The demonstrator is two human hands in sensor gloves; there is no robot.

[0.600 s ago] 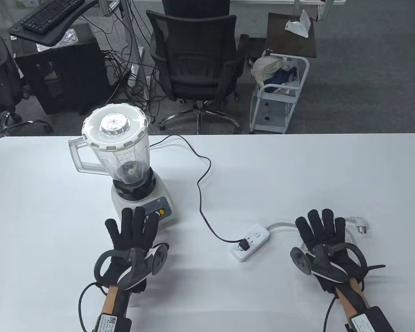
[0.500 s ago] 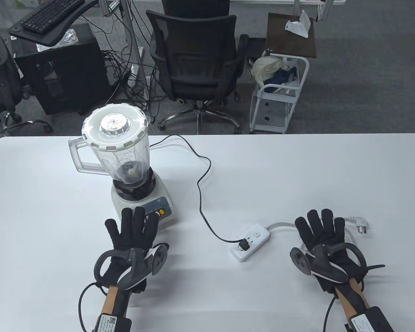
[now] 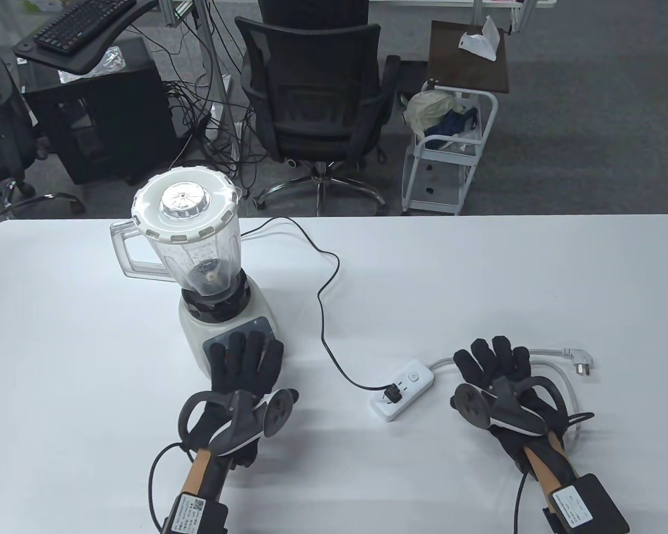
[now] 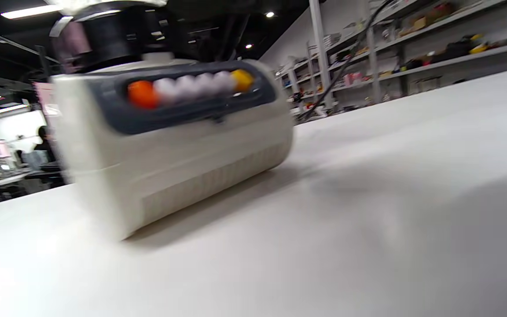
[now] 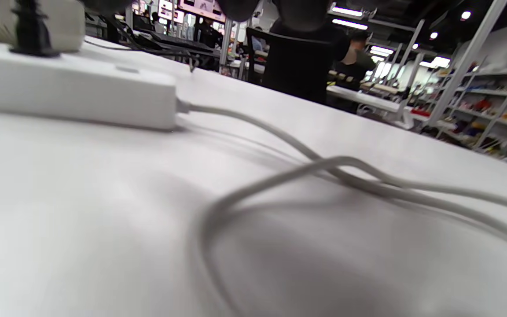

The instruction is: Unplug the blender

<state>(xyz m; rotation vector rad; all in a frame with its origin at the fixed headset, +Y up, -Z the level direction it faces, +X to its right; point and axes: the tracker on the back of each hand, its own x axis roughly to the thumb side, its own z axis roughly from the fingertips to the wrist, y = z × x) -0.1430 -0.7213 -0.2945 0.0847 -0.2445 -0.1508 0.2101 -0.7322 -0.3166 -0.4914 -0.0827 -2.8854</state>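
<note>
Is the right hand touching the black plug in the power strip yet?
Apart. In the table view, the right hand sits beside the power strip, with bare table showing between it and the black plug.

One blender, one black plug in one white power strip, one loose white plug, two cords, one black, one white, two gloved hands, left, right, one table, one office chair, one cart, one keyboard.
</note>
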